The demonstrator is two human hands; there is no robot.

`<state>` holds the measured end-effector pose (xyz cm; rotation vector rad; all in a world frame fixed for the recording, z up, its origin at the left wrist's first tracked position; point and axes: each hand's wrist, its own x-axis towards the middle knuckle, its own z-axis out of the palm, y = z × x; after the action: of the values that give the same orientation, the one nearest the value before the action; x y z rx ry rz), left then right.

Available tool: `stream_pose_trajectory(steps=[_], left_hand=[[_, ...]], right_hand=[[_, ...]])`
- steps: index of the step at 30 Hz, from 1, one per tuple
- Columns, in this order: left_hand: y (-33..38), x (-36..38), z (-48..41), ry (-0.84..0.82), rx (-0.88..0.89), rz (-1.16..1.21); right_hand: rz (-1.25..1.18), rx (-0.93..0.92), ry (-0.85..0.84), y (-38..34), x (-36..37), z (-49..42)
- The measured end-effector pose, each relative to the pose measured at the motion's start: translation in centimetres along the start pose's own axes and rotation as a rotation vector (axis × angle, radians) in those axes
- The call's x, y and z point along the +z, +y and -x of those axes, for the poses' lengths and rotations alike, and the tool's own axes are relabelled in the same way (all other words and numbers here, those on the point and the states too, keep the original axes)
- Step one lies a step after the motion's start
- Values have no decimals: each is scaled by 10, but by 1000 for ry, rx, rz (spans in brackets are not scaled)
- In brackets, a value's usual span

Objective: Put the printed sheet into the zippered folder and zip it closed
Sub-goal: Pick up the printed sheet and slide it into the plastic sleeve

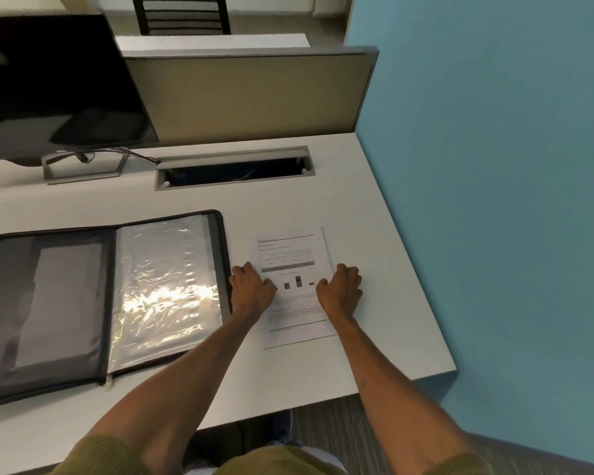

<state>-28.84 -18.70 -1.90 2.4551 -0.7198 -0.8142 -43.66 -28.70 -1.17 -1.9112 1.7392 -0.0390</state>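
Both hands, left (252, 287) and right (340, 287), are pressing flat, gripping nothing, on the sheet (294, 269) right of the folder (100, 299); it's thin and floppy, so pinching its edges probably works best.

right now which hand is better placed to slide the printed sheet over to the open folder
Left. The left hand sits on the white printed sheet's edge nearest the open black zippered folder; the right hand rests on the sheet's far side, so it would reach across.

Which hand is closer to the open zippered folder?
Left. The left hand rests on the printed sheet's left edge, right beside the zippered folder; the right hand is on the sheet's far edge.
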Motion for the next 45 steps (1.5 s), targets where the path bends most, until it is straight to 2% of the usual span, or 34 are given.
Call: stream_pose_trajectory(steps=[7, 13, 17, 22, 28, 31, 35, 38, 41, 45], left_hand=[[15, -4, -18, 11, -306, 435], [8, -6, -14, -57, -275, 408], [8, -11, -13, -101, -242, 486], [11, -15, -7, -155, -160, 514], [21, -21, -2, -137, -102, 593], [29, -29, -2, -50, 5, 660], [42, -42, -3, 82, 197, 774], [52, -47, -2, 233, 312, 807], [55, -46, 4, 363, 416, 809], [48, -45, 9, 366, 470, 811]], right_hand=[[-292, 184, -37, -8, 0, -19], [-333, 204, -104, -6, -4, -24], [-518, 182, -170, -14, -9, -25], [-660, 204, -278, -29, -12, -19], [-642, 183, -281, -36, -15, -17], [-720, 118, -243, -41, -23, -21], [-849, -62, -122, -53, -40, -26], [-910, -189, -83, -61, -52, -31], [-960, -240, -64, -68, -61, -34], [-1008, -314, -31, -72, -64, -31]])
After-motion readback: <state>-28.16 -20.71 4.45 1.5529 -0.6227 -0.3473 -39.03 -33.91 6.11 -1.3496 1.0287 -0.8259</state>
